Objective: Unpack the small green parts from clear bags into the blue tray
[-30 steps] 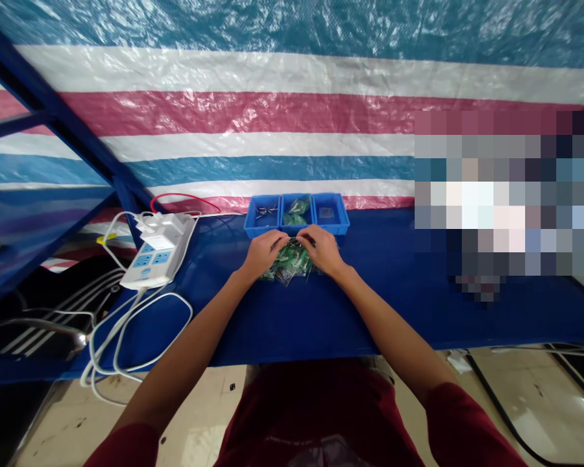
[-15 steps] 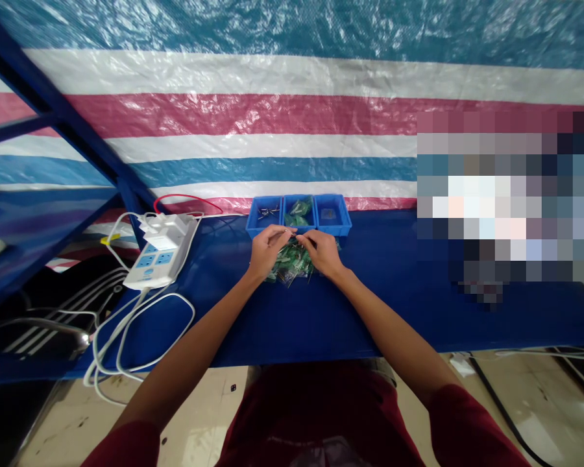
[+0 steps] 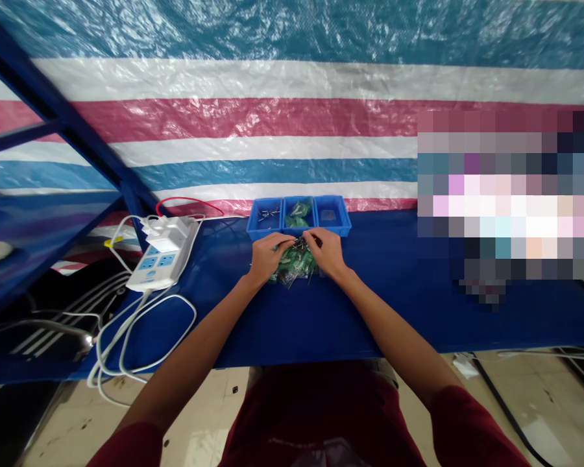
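My left hand [image 3: 267, 257] is closed in a pinch at the far edge of a pile of small green plastic packets and thin metal pieces [image 3: 294, 266]. Opposite it, my right hand [image 3: 328, 250] also has thumb and fingers brought together over the pile. What lies between the fingertips is too small to make out. Just beyond the hands stand three joined blue bins: the left bin [image 3: 257, 231] has a few thin metal pieces, the middle bin [image 3: 299, 231] green plastic packets, and the right bin [image 3: 343, 229] a small clear item.
A white power strip [image 3: 150, 280] with plugged-in chargers [image 3: 168, 233] lies on the blue table [image 3: 292, 324] to the left. Its looped white cables [image 3: 121, 337] hang over the front edge. Striped plastic sheeting [image 3: 272, 117] rises behind the table. A blurred-out area covers the right side.
My fingertips have drawn slightly apart, the left hand's dropping a little lower over the pile. The bins look the same, and the view has shifted slightly.
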Tool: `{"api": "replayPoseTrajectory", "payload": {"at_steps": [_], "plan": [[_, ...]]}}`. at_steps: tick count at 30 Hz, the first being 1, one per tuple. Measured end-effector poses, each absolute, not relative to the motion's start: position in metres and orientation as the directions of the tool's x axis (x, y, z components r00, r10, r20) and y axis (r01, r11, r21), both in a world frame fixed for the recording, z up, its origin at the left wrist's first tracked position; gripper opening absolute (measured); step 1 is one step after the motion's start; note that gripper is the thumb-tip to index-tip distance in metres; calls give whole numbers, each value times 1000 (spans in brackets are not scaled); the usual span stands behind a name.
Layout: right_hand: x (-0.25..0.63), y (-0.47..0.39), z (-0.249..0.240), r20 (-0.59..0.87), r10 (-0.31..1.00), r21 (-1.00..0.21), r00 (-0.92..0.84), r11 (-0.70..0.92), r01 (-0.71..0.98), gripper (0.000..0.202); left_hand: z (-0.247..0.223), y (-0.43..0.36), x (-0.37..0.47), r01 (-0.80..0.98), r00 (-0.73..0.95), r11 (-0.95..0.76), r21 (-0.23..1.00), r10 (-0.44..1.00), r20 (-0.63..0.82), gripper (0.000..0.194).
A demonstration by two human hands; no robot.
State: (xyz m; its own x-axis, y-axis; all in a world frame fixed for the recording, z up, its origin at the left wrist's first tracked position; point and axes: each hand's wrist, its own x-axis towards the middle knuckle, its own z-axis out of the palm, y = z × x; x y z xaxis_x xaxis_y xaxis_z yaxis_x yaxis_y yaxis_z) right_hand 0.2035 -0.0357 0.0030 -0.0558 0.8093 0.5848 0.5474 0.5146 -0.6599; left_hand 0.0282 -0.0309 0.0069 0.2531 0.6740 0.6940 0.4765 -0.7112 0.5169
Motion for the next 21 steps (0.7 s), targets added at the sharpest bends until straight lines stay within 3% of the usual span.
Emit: {"api": "replayPoseTrajectory", "payload": {"at_steps": [6,13,17,21], "plan": [[203,-35,1,578,806,-658,-129,553,511,33,8,-33,26,514,226,-643,569,741,633,32],[205,-36,5,582,812,-661,-37,500,559,40,29,-5,7,681,-78,-533,501,628,774,33],[206,-34,3,588,807,-645,-48,504,574,38,32,25,-7,766,185,-526,368,730,658,29],[207,-31,1,583,810,-634,-59,500,590,35,28,23,-9,744,321,-562,362,775,544,29]]}}
